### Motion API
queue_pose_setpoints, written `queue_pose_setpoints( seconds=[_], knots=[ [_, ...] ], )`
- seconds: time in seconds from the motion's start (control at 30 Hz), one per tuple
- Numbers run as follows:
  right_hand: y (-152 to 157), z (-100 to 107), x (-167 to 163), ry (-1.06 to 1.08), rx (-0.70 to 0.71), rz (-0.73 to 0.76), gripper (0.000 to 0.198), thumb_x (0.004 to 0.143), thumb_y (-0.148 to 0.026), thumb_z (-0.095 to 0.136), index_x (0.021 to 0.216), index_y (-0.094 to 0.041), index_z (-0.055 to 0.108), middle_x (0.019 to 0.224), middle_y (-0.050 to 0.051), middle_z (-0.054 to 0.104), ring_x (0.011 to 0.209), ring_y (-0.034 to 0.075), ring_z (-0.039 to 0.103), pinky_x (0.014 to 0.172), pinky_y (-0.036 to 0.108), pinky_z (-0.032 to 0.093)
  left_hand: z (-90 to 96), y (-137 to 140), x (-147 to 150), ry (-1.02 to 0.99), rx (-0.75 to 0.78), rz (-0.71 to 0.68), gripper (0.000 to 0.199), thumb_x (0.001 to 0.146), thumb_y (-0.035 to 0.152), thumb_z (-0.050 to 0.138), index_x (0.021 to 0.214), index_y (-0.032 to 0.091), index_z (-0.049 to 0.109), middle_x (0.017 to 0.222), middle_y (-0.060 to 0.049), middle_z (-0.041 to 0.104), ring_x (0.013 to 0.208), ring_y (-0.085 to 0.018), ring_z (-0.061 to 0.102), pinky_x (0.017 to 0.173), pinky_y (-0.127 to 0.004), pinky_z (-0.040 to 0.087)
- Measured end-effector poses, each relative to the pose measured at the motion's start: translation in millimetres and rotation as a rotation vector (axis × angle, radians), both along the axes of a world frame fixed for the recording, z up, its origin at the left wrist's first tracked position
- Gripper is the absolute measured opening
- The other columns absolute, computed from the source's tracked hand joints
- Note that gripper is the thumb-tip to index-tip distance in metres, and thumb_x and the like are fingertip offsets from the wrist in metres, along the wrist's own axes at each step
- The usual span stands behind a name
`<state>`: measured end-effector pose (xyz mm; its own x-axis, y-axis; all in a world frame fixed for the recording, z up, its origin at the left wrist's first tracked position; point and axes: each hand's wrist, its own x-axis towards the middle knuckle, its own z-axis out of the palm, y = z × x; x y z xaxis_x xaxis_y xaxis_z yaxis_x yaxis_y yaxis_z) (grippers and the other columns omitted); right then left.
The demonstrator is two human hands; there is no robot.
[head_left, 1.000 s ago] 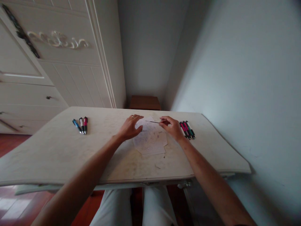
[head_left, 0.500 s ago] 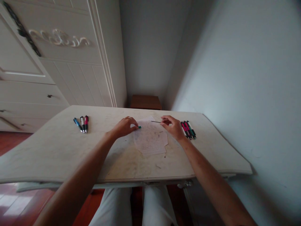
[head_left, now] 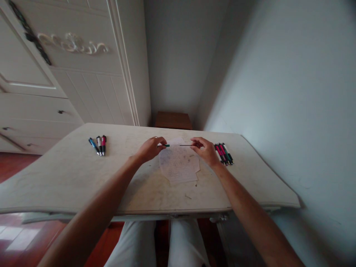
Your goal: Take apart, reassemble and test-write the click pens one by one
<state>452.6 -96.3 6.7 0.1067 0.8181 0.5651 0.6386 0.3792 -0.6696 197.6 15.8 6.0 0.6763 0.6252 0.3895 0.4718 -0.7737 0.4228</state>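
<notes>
Between the fingertips of my left hand (head_left: pixel 151 149) is a green pen barrel (head_left: pixel 167 145), its end pointing right; most of it is hidden by the fingers. My right hand (head_left: pixel 203 149) pinches a thin dark pen refill (head_left: pixel 185 145) that points left toward the barrel. A small gap separates the two parts. Both hands are above the far part of a sheet of paper (head_left: pixel 179 167) covered in faint writing. Just right of my right hand, several pens (head_left: pixel 224 154) in pink, green, black and white lie side by side.
Three pens (head_left: pixel 98 145), blue, white and pink, lie on the left of the white table (head_left: pixel 69 178). Small dark scraps are on the paper and tabletop. A wall (head_left: pixel 292 111) borders the right side, a white cabinet (head_left: pixel 91 92) the far left. Behind the table stands a brown wooden piece (head_left: pixel 172 120).
My left hand has moved slightly right and away from me, bringing the green barrel up level with the refill. My right hand has stayed nearly in place.
</notes>
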Motion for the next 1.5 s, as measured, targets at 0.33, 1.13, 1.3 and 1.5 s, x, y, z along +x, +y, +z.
queue_pose_setpoints(
  seconds=[0.33,1.13,1.3,1.5],
  knots=[
    [0.4,0.0,-1.1,-0.014,0.002,0.024,0.024,0.078,-0.027,0.065,0.101,-0.019,0.068,0.084,0.007,0.071,0.074,0.018,0.065,0.068,0.031,0.052,5.6,-8.4,4.8,-0.061,0.041,-0.045,0.01,0.086,0.023,0.059,0.089,0.022,0.069,0.09,-0.004,0.071,0.089,-0.021,0.063,0.084,-0.036,0.049],
    [-0.9,-3.6,-8.0,-0.031,-0.03,0.059,0.023,0.079,-0.026,0.068,0.1,-0.017,0.07,0.085,0.007,0.073,0.074,0.018,0.066,0.069,0.031,0.05,8.6,-24.1,13.3,-0.053,0.049,-0.117,0.011,0.085,0.023,0.063,0.093,0.022,0.071,0.092,-0.005,0.071,0.089,-0.021,0.064,0.085,-0.036,0.05],
    [-3.1,-5.7,-16.2,-0.04,-0.101,0.118,0.021,0.08,-0.03,0.067,0.098,-0.02,0.073,0.086,0.007,0.075,0.073,0.018,0.067,0.068,0.03,0.052,6.7,-31.3,18.4,-0.097,0.04,-0.166,0.012,0.087,0.022,0.061,0.093,0.021,0.071,0.091,-0.006,0.07,0.088,-0.02,0.064,0.083,-0.034,0.05],
    [-3.8,-8.2,-18.5,-0.001,-0.121,0.097,0.02,0.081,-0.031,0.067,0.096,-0.019,0.074,0.089,0.008,0.075,0.078,0.021,0.07,0.07,0.031,0.053,4.1,-34.2,20.5,-0.164,0.071,-0.176,0.012,0.087,0.02,0.06,0.093,0.02,0.07,0.091,-0.006,0.07,0.089,-0.019,0.063,0.084,-0.034,0.051]
  ],
)
